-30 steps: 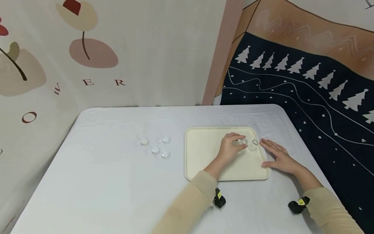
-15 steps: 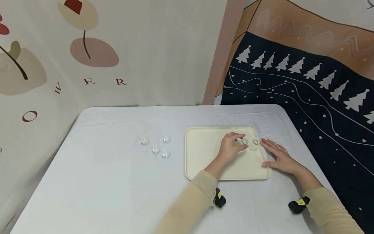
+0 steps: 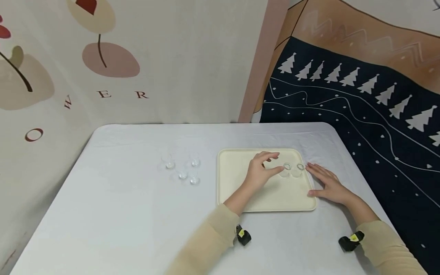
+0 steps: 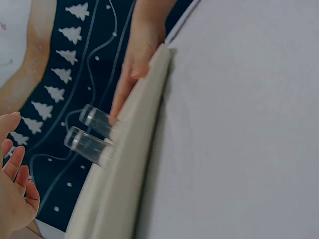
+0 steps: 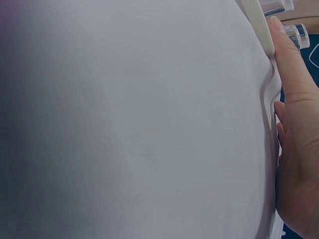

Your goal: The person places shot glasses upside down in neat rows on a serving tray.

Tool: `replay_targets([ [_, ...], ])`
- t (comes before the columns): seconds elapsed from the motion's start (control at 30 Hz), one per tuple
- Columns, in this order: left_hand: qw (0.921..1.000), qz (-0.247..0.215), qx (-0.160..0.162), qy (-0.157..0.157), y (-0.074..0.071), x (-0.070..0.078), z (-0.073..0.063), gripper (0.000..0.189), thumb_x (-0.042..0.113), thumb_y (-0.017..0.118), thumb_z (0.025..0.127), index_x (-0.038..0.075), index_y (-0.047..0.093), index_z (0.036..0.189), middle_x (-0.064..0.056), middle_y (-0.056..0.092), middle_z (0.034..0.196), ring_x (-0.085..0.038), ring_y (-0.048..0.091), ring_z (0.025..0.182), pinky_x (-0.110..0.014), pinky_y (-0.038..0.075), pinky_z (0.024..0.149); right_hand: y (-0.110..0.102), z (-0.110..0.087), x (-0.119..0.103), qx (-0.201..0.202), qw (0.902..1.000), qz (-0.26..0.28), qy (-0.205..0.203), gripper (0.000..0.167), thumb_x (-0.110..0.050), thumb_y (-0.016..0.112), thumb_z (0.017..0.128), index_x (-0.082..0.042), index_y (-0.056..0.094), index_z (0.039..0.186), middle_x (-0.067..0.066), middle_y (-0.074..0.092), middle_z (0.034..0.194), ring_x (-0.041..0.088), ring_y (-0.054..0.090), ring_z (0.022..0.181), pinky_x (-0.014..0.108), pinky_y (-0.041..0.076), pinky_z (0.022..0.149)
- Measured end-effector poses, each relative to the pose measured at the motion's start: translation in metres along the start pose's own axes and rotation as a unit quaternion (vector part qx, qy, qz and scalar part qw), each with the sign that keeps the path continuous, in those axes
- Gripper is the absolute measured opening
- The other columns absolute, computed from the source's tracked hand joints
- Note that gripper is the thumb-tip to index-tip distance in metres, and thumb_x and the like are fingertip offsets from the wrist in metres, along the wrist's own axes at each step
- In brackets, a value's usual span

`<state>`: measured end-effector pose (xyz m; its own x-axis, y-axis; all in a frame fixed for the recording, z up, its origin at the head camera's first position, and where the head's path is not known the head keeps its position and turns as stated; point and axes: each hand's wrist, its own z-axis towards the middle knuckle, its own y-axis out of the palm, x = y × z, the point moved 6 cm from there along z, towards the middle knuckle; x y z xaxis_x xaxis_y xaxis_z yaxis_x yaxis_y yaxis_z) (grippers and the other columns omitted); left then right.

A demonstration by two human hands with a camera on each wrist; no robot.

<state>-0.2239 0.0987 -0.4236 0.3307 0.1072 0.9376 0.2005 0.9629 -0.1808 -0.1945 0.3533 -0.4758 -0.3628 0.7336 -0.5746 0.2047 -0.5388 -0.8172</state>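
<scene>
Two small clear cups stand upright side by side near the right end of a cream tray [image 3: 231,191]. My left hand [image 3: 258,170] is over the tray, just left of the nearer cup [image 3: 284,170]; its thumb and fingers are spread apart with nothing between them. In the left wrist view that hand [image 4: 17,184] shows at the left edge, away from both cups. The other cup [image 3: 298,170] is close to the tray's right rim. My right hand [image 3: 328,184] lies with fairly straight fingers against that rim, thumb at the tray's edge.
Several more clear cups [image 3: 183,175] stand in a loose group on the white-covered table [image 3: 120,214], left of the tray. Printed fabric [image 3: 343,114] hangs beyond the table's right edge, and a pale patterned wall [image 3: 192,68] rises behind.
My left hand has let go of the nearer cup and drawn back to the left, its fingers wider apart. The cup stays on the tray. My right hand has not moved.
</scene>
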Motion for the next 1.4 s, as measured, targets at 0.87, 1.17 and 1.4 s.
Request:
replay_targets([
  [0.87, 0.9986, -0.014, -0.001, 0.051, -0.113, 0.081, -0.065, 0.039, -0.005, 0.077, 0.076, -0.004, 0.066, 0.113, -0.015, 0.065, 0.105, -0.019, 0.055, 0.093, -0.045, 0.043, 0.074, 0.001, -0.002, 0.001, -0.001, 0.9999, -0.004, 0.012, 0.089, -0.033, 0.08, 0.076, -0.01, 0.033, 0.148, 0.024, 0.024, 0.152, 0.043, 0.014, 0.139, 0.064, 0.003, 0.105],
  [1.17, 0.9955, 0.028, 0.033, 0.085, -0.167, 0.058, -0.08, 0.041, -0.002, 0.079, 0.075, 0.004, 0.067, 0.114, -0.006, 0.065, 0.107, -0.021, 0.056, 0.094, -0.034, 0.043, 0.073, 0.001, -0.003, -0.002, 0.002, 1.0, 0.005, 0.006, 0.089, -0.031, 0.08, 0.075, -0.007, 0.034, 0.148, 0.026, 0.025, 0.151, 0.045, 0.014, 0.138, 0.065, 0.003, 0.104],
  [1.4, 0.9905, 0.076, 0.076, 0.086, -0.217, 0.053, -0.089, 0.043, -0.007, 0.079, 0.074, 0.001, 0.067, 0.115, -0.011, 0.065, 0.108, -0.025, 0.055, 0.094, -0.024, 0.043, 0.073, 0.0, -0.003, -0.002, 0.002, 1.0, 0.001, 0.006, 0.089, -0.031, 0.08, 0.075, -0.008, 0.034, 0.148, 0.025, 0.025, 0.151, 0.044, 0.014, 0.139, 0.064, 0.003, 0.104],
])
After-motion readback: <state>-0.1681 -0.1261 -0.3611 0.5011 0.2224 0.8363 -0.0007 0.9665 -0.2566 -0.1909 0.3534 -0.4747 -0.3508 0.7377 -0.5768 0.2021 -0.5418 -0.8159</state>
